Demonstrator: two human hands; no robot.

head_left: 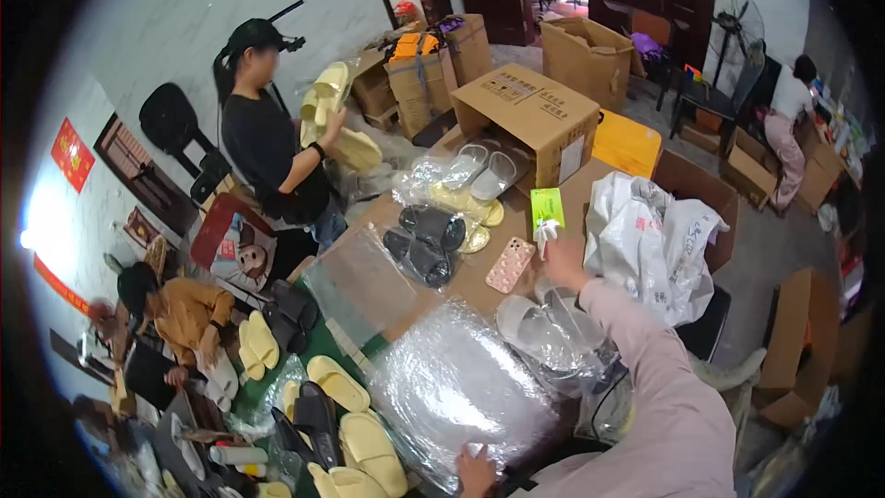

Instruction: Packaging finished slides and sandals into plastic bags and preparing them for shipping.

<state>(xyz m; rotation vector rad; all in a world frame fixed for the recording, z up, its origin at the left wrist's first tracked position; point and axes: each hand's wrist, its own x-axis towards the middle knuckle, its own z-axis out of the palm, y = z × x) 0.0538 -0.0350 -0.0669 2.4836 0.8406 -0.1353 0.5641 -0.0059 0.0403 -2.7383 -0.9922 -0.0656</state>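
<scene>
My right hand (564, 266) reaches across the table, its fingers closed on a white tissue (548, 232) at the near end of a green tissue pack (547, 206). Just left of that hand lies a phone in a pink patterned case (511, 265). Below my right wrist is a pair of clear-wrapped pale slippers (550, 330). My left hand (477, 472) is at the near edge of a stack of shiny clear plastic bags (470, 378). Its fingers are curled, with a small whitish bit at the tips that I cannot make out.
Wrapped black slippers (426, 244) and an open carton (525, 106) stand farther back. White sacks (654, 249) are at the right. Cream slippers (373, 447) lie at the lower left. One person (267, 129) holds cream slippers; another (184, 314) sits at the left.
</scene>
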